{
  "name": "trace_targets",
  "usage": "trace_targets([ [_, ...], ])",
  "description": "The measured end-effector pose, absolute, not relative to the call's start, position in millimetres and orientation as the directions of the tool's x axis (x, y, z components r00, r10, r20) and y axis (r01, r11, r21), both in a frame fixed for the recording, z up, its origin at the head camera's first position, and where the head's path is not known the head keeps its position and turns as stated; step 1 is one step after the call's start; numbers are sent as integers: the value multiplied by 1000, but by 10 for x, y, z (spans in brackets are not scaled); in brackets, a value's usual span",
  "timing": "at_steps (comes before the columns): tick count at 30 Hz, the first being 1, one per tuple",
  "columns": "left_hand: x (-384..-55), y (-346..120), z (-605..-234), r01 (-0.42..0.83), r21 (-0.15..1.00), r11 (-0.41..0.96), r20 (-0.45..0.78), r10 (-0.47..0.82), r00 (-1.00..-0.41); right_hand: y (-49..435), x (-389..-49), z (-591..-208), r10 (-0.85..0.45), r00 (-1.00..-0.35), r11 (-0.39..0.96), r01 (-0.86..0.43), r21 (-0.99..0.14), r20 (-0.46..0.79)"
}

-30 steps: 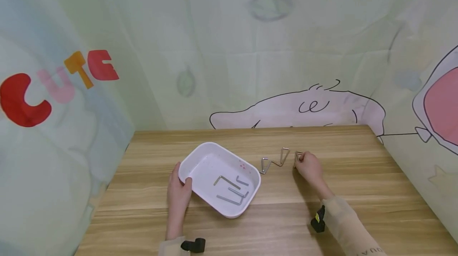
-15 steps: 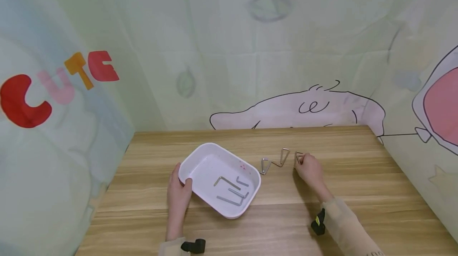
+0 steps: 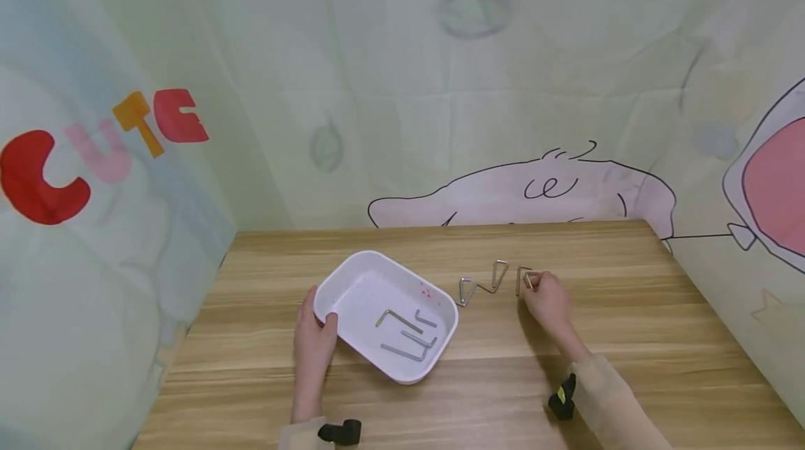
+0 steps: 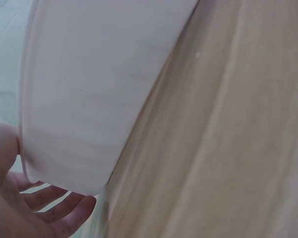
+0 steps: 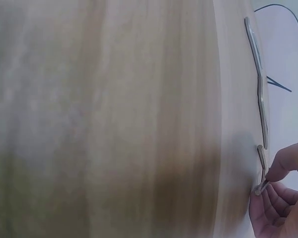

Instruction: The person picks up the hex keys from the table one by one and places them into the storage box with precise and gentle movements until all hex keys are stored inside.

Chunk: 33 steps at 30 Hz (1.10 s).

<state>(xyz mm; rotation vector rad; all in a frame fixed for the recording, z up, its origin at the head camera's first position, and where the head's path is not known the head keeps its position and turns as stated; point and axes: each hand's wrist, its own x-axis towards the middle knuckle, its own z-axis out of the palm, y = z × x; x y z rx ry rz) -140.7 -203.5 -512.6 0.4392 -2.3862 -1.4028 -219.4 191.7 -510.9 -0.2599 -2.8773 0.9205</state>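
My left hand [image 3: 316,338] grips the near-left corner of a white plastic tray [image 3: 358,296], thumb at the rim and fingers along the outer wall. In the left wrist view those fingers touch the outside of the tray [image 4: 84,89]. Several L-shaped hex keys [image 3: 402,353] lie inside, towards its right end. On the table right of the tray, more bent hex keys [image 3: 495,274] form a zigzag. Beside them, my right hand [image 3: 550,303] pinches a small hex key [image 3: 529,282] between thumb and fingers, close to another hex key [image 3: 518,282] on the wood.
The wooden table [image 3: 251,338] ends at the back against a printed fabric curtain [image 3: 402,100] with cartoon drawings. Red spots [image 3: 427,292] mark the tray's inner wall. A black wrist camera [image 3: 562,397] is strapped at the right sleeve.
My right hand has shifted slightly to the right with the pinched hex key, baring more of the key beside it. The left hand and the tray stay in place.
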Motion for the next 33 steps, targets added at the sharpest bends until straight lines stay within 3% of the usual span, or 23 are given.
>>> trace_targets([
  [15, -1406, -2033, -5108, -103, 880, 464, 120, -426, -897, 1881, -2127, -5021, 209, -971, 773, 90, -629, 118],
  [33, -1403, -2032, -5137, -104, 871, 480, 131, -431, -893, 1565, -2003, -4677, 113, -956, 774, -85, -627, 269],
])
